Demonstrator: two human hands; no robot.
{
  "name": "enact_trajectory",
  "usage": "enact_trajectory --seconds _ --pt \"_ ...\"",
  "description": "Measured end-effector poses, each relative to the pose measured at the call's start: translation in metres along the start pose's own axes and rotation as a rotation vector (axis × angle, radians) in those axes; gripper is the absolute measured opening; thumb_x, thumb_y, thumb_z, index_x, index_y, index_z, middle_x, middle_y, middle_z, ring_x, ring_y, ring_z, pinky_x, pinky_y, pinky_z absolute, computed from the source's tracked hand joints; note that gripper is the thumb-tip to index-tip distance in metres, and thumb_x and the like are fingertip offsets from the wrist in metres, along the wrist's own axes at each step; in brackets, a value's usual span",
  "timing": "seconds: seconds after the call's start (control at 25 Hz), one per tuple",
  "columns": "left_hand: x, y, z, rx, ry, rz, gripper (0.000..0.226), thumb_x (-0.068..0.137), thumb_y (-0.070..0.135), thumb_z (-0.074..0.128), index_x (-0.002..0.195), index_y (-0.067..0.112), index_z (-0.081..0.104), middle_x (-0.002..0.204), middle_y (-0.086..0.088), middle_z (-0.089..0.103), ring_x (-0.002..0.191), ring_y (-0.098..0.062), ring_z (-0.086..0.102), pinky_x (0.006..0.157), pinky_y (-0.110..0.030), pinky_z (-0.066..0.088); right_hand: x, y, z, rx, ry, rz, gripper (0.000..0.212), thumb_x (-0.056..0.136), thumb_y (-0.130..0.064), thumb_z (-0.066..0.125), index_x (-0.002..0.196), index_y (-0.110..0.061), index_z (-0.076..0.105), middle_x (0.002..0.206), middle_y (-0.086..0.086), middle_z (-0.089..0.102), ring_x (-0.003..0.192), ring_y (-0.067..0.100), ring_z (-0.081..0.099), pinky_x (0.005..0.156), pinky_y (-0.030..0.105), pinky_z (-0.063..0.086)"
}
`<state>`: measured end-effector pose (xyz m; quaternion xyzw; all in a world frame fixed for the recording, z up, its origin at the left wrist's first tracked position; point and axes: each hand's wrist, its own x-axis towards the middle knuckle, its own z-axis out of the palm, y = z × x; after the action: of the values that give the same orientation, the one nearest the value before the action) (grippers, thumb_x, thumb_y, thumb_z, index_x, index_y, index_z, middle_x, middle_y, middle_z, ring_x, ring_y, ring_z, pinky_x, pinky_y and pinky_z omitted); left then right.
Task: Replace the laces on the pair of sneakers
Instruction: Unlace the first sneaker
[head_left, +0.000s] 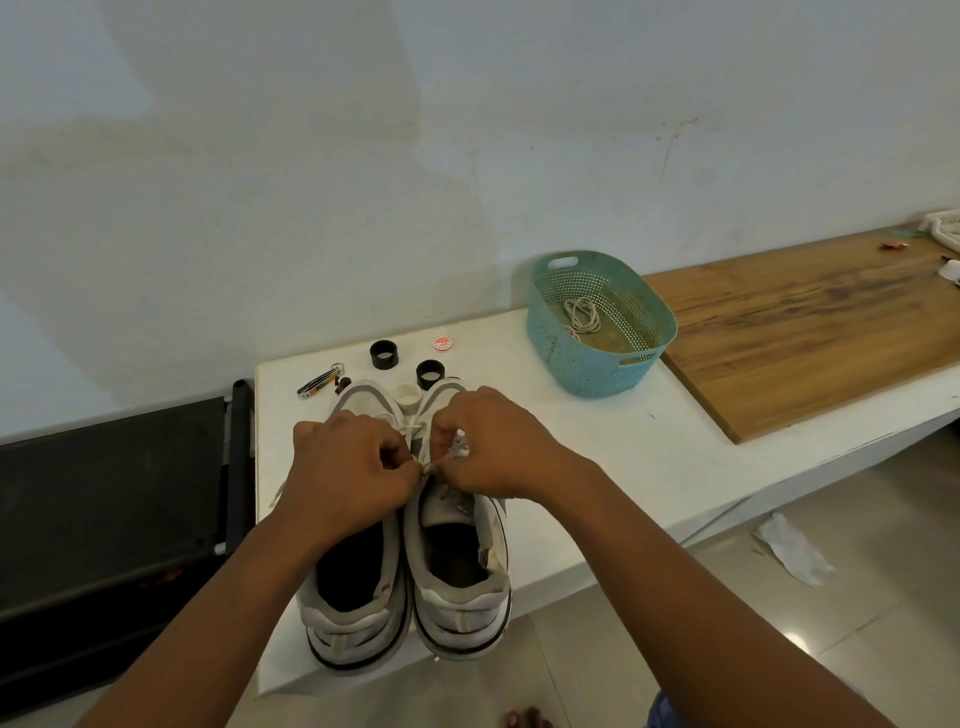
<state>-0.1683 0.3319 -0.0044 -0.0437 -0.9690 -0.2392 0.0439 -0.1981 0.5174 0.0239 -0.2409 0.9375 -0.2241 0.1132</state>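
Pale, patchy plaster wall backs a smooth white table (649, 467), and a grained brown wooden board (810, 322) covers the table's right end. Glossy beige floor tiles show below its near edge.

From the head camera, a pair of worn grey-and-white fabric sneakers (405, 571) stands side by side at the table's near edge, heels toward the viewer and overhanging it slightly, toes toward the wall, long axes running near to far. Both hands meet over the right shoe's tongue: the left hand (353, 467) has its fingers curled and pinches a thin white lace (415, 428), and the right hand (493, 447) pinches the same lace just beside it.

Toward the far edge lie two short black plastic rings (384, 355), a round red-and-white cap (443, 343) and a small metal folding tool (319, 383). A perforated teal plastic basket (644, 332), oval with slot handles, stands at the board's left end and holds a coiled off-white lace (582, 314).
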Motion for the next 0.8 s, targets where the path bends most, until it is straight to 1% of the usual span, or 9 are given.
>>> enact_trajectory --seconds 0.12,0.2,0.28,0.4,0.52,0.6,0.68,0.72,0.8 --pt "0.000 -0.001 0.000 0.010 0.003 -0.010 0.025 0.071 0.050 0.055 0.061 0.034 0.070 0.062 0.022 0.063 0.074 -0.002 0.057 0.086 -0.039 0.031 0.001 0.005 -0.002 0.026 0.093 0.095 0.001 0.081 -0.027 0.074 0.082 -0.026 0.074 0.098 -0.011 0.066 0.103 0.015 0.054 0.076 0.033 0.050" --pt "0.000 0.000 0.000 0.013 0.000 -0.010 0.025 0.071 0.050 0.054 0.060 0.035 0.070 0.064 0.022 0.065 0.077 -0.003 0.058 0.087 -0.039 0.031 0.000 0.009 -0.007 0.054 0.248 0.204 0.001 0.077 -0.023 0.069 0.077 -0.023 0.070 0.090 -0.009 0.066 0.098 0.016 0.055 0.073 0.031 0.049" --pt "0.000 0.000 0.000 0.005 0.001 -0.009 0.024 0.071 0.050 0.054 0.057 0.036 0.067 0.065 0.022 0.065 0.078 -0.004 0.058 0.088 -0.039 0.031 0.000 0.013 -0.011 0.074 0.350 0.246 0.009 0.073 -0.026 0.068 0.082 -0.025 0.068 0.090 -0.009 0.065 0.095 0.017 0.055 0.076 0.032 0.051" --pt "0.000 0.000 0.000 -0.018 0.000 -0.008 0.023 0.071 0.049 0.055 0.055 0.036 0.066 0.063 0.022 0.065 0.076 -0.002 0.058 0.088 -0.039 0.031 -0.001 0.013 -0.010 0.009 0.186 0.117 0.027 0.075 -0.041 0.073 0.101 -0.034 0.066 0.110 -0.007 0.059 0.107 0.020 0.048 0.090 0.040 0.048" --pt "0.000 0.001 0.000 -0.017 0.003 0.001 0.023 0.071 0.048 0.055 0.056 0.035 0.067 0.061 0.022 0.064 0.074 -0.002 0.058 0.087 -0.039 0.032 -0.001 0.005 -0.001 -0.112 -0.009 0.008 0.020 0.079 -0.045 0.076 0.095 -0.035 0.073 0.113 -0.006 0.059 0.111 0.019 0.045 0.093 0.040 0.043" --pt "0.000 0.001 0.000 -0.020 0.006 0.000 0.024 0.071 0.048 0.055 0.057 0.034 0.068 0.062 0.021 0.065 0.074 -0.003 0.058 0.087 -0.038 0.031 -0.001 0.004 0.001 -0.131 -0.033 -0.008 0.011 0.082 -0.039 0.075 0.092 -0.033 0.076 0.109 -0.005 0.062 0.109 0.021 0.047 0.090 0.039 0.046" --pt "-0.001 0.001 -0.001 -0.023 0.001 -0.003 0.023 0.071 0.049 0.055 0.057 0.035 0.068 0.063 0.021 0.065 0.076 -0.003 0.059 0.088 -0.039 0.031 0.001 0.007 -0.003 -0.042 0.089 0.070 0.002 0.080 -0.032 0.075 0.081 -0.030 0.075 0.100 -0.009 0.067 0.106 0.020 0.053 0.089 0.039 0.050" --pt "-0.001 0.001 -0.001 -0.025 -0.001 -0.004 0.023 0.071 0.049 0.056 0.057 0.035 0.067 0.064 0.021 0.065 0.077 -0.003 0.059 0.089 -0.039 0.031 0.001 0.009 -0.007 0.019 0.194 0.139 0.004 0.077 -0.028 0.075 0.075 -0.028 0.073 0.094 -0.010 0.068 0.102 0.020 0.056 0.087 0.039 0.052" --pt "-0.001 0.001 -0.001 -0.031 0.000 -0.003 0.024 0.071 0.050 0.056 0.057 0.033 0.067 0.064 0.021 0.065 0.076 -0.003 0.059 0.089 -0.039 0.031 0.003 0.018 -0.013 0.084 0.360 0.265 0.002 0.074 -0.025 0.071 0.074 -0.027 0.070 0.089 -0.010 0.068 0.097 0.020 0.058 0.085 0.040 0.053"
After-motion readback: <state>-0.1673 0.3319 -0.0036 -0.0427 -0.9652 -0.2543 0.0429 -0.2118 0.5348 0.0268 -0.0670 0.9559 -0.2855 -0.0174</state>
